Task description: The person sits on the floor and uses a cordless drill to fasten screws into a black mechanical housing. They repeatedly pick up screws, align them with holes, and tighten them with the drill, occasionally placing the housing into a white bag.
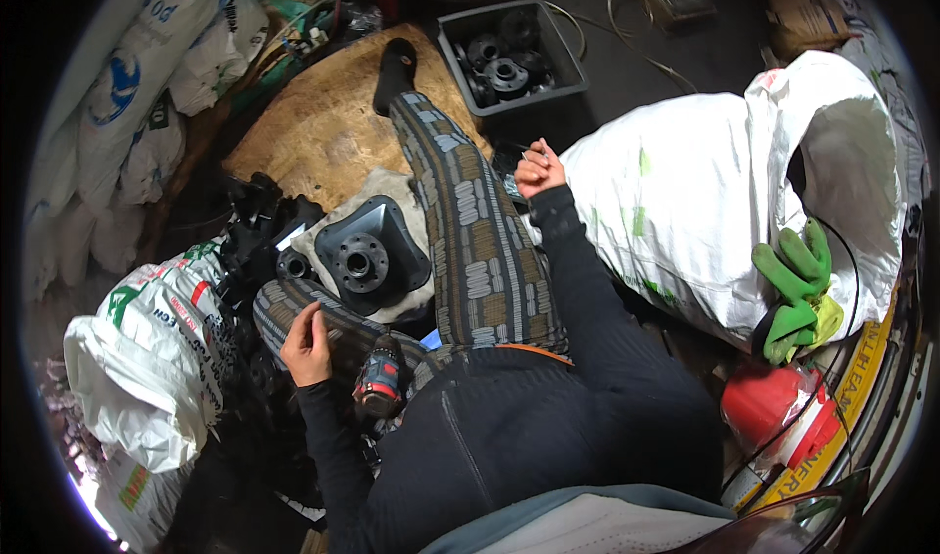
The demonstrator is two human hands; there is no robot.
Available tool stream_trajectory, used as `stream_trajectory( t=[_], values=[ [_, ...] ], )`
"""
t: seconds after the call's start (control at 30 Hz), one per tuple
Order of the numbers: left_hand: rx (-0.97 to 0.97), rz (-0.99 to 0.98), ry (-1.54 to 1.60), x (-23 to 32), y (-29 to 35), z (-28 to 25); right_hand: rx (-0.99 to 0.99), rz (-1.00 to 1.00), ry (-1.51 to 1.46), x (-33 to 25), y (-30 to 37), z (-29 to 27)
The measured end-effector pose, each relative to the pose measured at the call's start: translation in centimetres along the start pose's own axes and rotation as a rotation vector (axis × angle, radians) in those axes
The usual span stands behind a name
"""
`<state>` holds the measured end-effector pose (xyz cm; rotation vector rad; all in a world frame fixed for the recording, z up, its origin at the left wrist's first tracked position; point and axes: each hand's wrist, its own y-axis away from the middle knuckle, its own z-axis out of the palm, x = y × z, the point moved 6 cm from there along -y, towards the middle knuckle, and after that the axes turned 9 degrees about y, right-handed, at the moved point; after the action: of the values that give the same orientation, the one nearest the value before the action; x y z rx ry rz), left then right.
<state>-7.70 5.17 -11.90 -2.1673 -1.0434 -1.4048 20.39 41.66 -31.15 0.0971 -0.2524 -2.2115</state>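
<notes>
My right hand [540, 169] is raised beside my outstretched leg, fingers curled in a pinch. A thin dark sliver shows at the fingertips, too small to name. My left hand [306, 346] hovers by my bent knee, its fingers stretched out and holding nothing. Between my legs a black square-flanged part with a round bolt-holed hub [359, 263] rests on a pale cloth [403, 304]. A red-and-black cordless drill [382, 378] lies against my lap, near my left hand. Next to the flanged part sits a smaller black ring-shaped piece [294, 264].
A grey crate [529, 100] of black hubs stands beyond my foot, next to a worn brown board [313, 114]. Black parts [257, 223] heap at left by a white sack [137, 378]. At right are a big white sack [666, 192], green gloves [795, 280] and a red container [769, 407].
</notes>
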Motion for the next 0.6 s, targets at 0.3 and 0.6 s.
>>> stream_trajectory(
  t=[0.3, 0.6],
  values=[
    [-0.389, 0.256, 0.282, 12.3, -2.9, 8.4, -0.291, 0.519, 0.129, 21.8, 5.1, 18.6],
    [-0.425, -0.220, 0.318, 3.9, 3.5, 4.7, -0.046, 0.778, 0.258, 29.2, 9.5, 13.0]
  ],
)
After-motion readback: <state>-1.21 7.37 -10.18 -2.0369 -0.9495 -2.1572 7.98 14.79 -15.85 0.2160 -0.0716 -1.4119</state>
